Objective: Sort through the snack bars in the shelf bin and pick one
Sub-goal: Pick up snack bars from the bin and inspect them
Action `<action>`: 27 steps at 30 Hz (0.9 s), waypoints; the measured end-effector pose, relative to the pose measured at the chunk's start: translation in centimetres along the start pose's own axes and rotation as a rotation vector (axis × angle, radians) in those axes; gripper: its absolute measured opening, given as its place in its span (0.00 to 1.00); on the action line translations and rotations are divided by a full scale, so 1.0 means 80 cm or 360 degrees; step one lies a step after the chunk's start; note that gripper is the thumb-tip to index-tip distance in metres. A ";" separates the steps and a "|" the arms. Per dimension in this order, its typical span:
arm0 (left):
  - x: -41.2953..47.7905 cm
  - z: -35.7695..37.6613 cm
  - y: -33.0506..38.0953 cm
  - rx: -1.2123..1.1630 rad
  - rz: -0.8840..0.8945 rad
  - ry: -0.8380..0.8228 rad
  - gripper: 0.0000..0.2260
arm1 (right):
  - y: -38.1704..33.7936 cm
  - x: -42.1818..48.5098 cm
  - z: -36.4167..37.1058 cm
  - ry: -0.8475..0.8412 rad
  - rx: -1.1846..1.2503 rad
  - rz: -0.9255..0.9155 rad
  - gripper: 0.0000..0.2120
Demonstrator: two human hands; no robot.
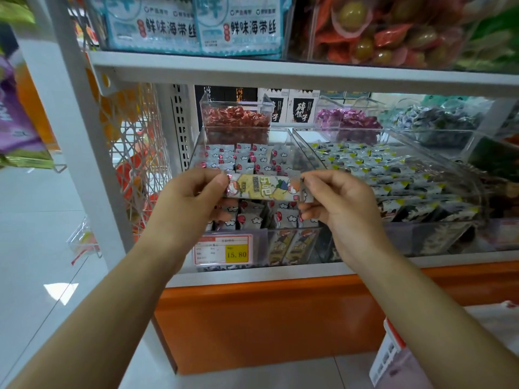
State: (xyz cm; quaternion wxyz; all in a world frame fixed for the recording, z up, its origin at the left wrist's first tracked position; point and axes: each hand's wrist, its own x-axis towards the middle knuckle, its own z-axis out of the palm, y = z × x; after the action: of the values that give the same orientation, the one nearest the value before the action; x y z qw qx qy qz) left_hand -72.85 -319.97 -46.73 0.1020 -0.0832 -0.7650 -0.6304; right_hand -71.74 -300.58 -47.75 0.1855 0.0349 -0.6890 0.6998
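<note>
Two bare forearms reach up from the lower corners, wrists about level, and meet in front of the shelf. The left hand [193, 192] pinches the left end of a snack bar [266, 186] between thumb and curled fingers. The right hand [337, 200] pinches the right end the same way, so the bar lies level between them, lifted just above the front of the shelf bin [283, 230]. The bar is long, flat and rectangular, in a glossy pale wrapper with cartoon print, yellow patches and red spots. The bin beneath is hard clear plastic with straight walls, packed with small wrapped bars [247, 158], white with red dots. A price tag [223, 249] with a yellow panel sits on its front. Just right, a second clear bin [438, 228] holds bars with yellow-green corners. Farther back stands a clear box of crinkled red sweets [236, 122], and above it pale blue packets [196, 23] on the white upper shelf
</note>
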 end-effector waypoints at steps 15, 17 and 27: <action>0.002 0.002 0.002 -0.0785 -0.0308 -0.0028 0.06 | 0.000 0.003 0.006 0.0071 0.0570 0.0405 0.08; 0.002 0.003 0.005 -0.0884 -0.0352 -0.0011 0.09 | 0.000 0.003 0.007 0.0069 0.0630 0.0431 0.08; 0.000 0.003 0.008 -0.0858 -0.0411 -0.0111 0.09 | 0.000 0.001 0.006 -0.0011 0.0158 0.0004 0.08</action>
State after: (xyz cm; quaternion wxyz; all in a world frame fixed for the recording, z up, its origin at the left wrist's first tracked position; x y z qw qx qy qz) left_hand -72.71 -319.60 -46.20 -0.0312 -0.0308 -0.5774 -0.8153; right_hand -71.91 -301.03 -47.67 0.1802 0.0455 -0.6541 0.7332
